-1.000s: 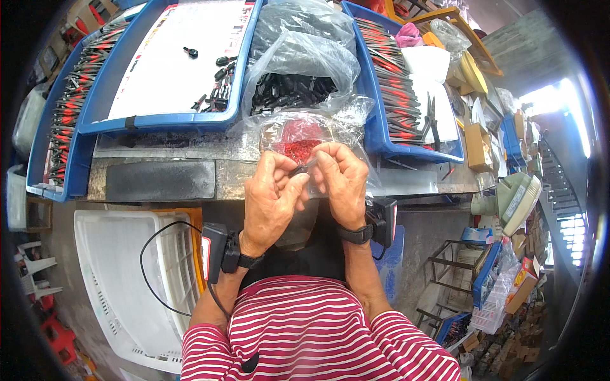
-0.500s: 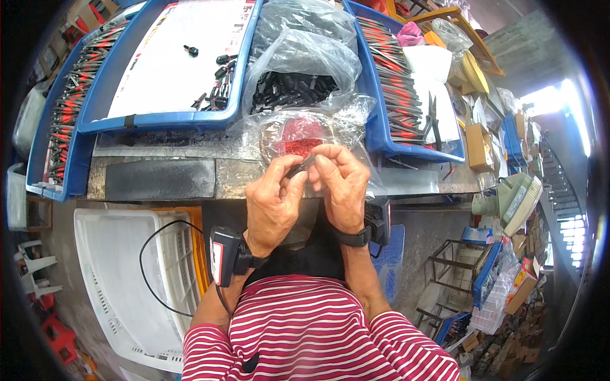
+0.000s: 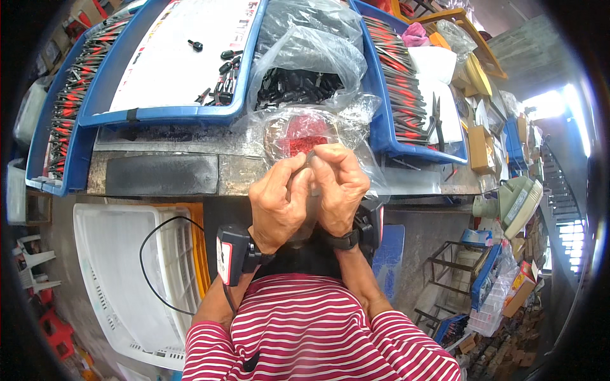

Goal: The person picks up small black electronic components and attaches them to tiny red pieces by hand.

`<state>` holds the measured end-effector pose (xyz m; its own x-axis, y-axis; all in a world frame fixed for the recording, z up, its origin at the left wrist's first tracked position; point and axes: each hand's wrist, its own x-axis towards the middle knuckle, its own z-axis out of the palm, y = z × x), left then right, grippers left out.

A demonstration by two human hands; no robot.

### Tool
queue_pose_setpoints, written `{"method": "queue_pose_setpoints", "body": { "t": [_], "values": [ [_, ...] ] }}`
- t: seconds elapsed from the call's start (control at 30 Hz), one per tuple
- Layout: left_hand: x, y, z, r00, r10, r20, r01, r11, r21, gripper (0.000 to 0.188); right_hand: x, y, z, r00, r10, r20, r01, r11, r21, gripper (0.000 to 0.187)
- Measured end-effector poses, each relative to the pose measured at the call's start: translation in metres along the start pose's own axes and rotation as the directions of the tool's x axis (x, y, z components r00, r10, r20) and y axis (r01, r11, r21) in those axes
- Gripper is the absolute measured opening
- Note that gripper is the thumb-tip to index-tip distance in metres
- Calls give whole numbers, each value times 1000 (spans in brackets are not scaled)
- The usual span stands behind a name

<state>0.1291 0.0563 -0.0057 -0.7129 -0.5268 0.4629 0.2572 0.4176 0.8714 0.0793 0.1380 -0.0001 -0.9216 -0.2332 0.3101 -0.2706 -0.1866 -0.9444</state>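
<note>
Both hands meet at the counter (image 3: 159, 174) edge, fingertips pinched together on a small dark part (image 3: 309, 154). The left hand (image 3: 279, 200) and right hand (image 3: 340, 187) are curled nearly shut around it. The part is mostly hidden by fingers; its shape is unclear. Just beyond lies a crinkled clear bag (image 3: 305, 130) of red pieces, beside 2 blue plastic trays (image 3: 171, 115).

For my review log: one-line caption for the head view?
Both hands, left hand and right hand, pinch a small part over a clear bag of red pieces.
</note>
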Motion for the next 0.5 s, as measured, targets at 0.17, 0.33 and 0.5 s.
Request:
{"method": "queue_pose_setpoints", "body": {
  "t": [0.17, 0.33, 0.5],
  "values": [
    [1, -5, -2, 974, -184, 134, 215, 935, -280, 17, 5, -1, -10, 991, 74, 114, -85, 992, 92, 13],
    [0, -9, -7, 920, -300, 254, 388, 797, -463, 16, 14, -1, -22, 949, 256, 183, -296, 924, 241, 13],
    [4, -6, -15, 911, -289, 295, 380, 866, -324, 14, 16, -2, -24, 920, 331, 209, -382, 874, 300, 13]
  ]
}}
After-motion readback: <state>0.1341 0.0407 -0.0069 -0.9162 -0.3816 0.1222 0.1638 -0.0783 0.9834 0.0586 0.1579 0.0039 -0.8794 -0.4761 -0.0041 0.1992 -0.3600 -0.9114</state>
